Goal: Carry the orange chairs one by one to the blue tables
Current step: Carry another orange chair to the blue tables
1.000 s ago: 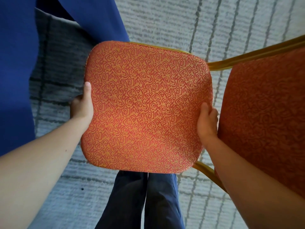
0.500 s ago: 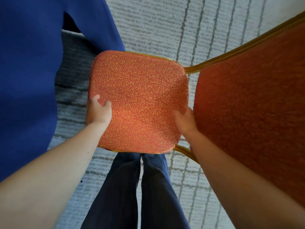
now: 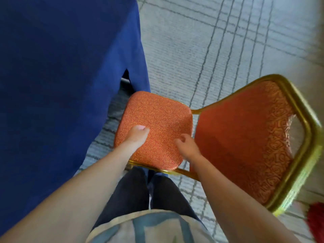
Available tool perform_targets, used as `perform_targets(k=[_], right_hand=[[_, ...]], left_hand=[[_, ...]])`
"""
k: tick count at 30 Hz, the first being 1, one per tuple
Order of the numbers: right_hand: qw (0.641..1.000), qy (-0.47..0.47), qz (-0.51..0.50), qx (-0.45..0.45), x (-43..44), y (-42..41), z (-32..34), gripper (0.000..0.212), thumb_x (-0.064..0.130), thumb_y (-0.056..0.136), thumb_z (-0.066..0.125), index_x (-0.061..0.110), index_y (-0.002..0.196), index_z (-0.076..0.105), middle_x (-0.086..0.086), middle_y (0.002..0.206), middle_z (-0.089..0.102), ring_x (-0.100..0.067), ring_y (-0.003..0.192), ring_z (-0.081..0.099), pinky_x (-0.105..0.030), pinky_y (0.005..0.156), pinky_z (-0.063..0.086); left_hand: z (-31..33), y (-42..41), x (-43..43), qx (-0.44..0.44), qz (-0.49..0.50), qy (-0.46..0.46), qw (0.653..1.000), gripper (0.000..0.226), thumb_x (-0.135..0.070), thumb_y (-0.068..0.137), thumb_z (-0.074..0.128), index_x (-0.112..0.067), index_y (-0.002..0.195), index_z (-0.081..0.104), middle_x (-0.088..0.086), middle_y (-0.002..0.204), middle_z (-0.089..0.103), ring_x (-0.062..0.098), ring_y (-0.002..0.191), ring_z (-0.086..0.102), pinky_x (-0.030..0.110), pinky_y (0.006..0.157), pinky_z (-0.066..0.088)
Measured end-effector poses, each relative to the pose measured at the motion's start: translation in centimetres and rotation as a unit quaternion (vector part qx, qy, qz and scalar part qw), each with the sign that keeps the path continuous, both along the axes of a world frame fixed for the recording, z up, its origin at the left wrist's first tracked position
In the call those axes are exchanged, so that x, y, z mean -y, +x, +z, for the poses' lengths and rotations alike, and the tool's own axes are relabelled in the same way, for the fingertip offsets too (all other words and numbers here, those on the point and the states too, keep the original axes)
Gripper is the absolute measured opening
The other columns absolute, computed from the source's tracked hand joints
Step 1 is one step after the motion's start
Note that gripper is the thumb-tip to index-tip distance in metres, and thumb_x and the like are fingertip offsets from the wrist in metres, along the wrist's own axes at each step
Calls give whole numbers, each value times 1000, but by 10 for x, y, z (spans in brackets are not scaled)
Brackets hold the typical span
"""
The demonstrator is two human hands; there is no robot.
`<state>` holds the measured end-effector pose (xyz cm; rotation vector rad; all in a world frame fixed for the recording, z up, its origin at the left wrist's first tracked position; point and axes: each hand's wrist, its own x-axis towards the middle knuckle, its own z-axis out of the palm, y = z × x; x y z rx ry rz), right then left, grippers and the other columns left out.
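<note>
Left hand (image 3: 136,136): extended forward, fingers together, pointing far. Right hand (image 3: 187,146): extended forward, fingers loosely curled, holding nothing.

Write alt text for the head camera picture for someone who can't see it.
A person's left hand and right hand are over the seat of a gold-framed orange chair, beside a blue table on grey carpet.
</note>
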<state>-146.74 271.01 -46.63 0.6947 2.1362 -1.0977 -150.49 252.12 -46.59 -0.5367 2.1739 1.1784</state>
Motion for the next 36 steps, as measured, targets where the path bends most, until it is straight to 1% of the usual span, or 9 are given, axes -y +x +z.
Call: perform_targets(k=[2,4,7,12,17,21,25,31,36], right_hand=[[1000,1,14,-20,3,6,20,57,33,94,52,13,146,39,-9,139,53,-26,116,57,-37,97,47],[999,-5,15,-36,5,8,36,58,34,94,51,14,146,38,-7,133,56,-21,98,63,-32,81,51],[997,-8,14,-77,3,15,65,54,33,94,53,14,143,41,-4,131,57,-10,78,58,-26,66,46],[990,14,8,-138,-11,38,107,47,35,92,58,16,134,52,-3,124,63,-17,100,62,-31,89,49],[985,19,15,-171,-20,72,144,48,39,88,59,15,129,55,-1,112,65,-17,93,62,-31,81,48],[981,21,17,-193,-33,95,164,50,38,89,59,15,133,52,-2,120,64,-19,98,64,-31,81,49],[967,45,54,-243,-60,104,183,48,32,93,59,16,136,49,-4,126,58,-16,102,57,-28,83,44],[944,62,84,-314,-121,87,210,43,32,92,58,23,133,53,0,129,57,-16,112,59,-35,94,50],[917,96,185,-339,-184,70,218,42,34,93,54,26,135,52,4,133,53,-14,121,54,-37,96,50]], left_hand=[[32,6,-2,-19,11,13,1000,37,-13,93,49,-17,56,43,2,54,42,18,53,39,32,54,26],[52,10,-6,-32,19,18,999,31,-13,93,50,-15,62,49,2,55,43,16,52,38,31,53,27],[83,22,-8,-55,18,19,998,29,-16,93,50,-17,64,50,1,56,44,16,52,39,29,51,27],[123,49,-8,-100,-2,37,994,27,-16,94,49,-19,67,48,0,59,44,14,53,40,28,53,30],[152,81,-16,-135,-28,51,989,20,-19,94,48,-23,74,48,2,71,48,16,68,46,29,66,35],[164,104,-31,-149,-15,76,986,30,-17,95,49,-26,67,41,2,80,48,17,79,46,28,67,34],[169,117,-53,-152,-10,69,986,17,-24,94,52,-24,76,51,3,87,55,17,83,53,29,75,39],[183,118,-115,-184,-22,39,982,10,-23,95,50,-16,88,54,3,82,51,9,63,45,19,51,32],[178,105,-186,-179,24,53,982,18,-22,89,52,-14,75,44,4,67,41,15,57,37,28,54,29]])
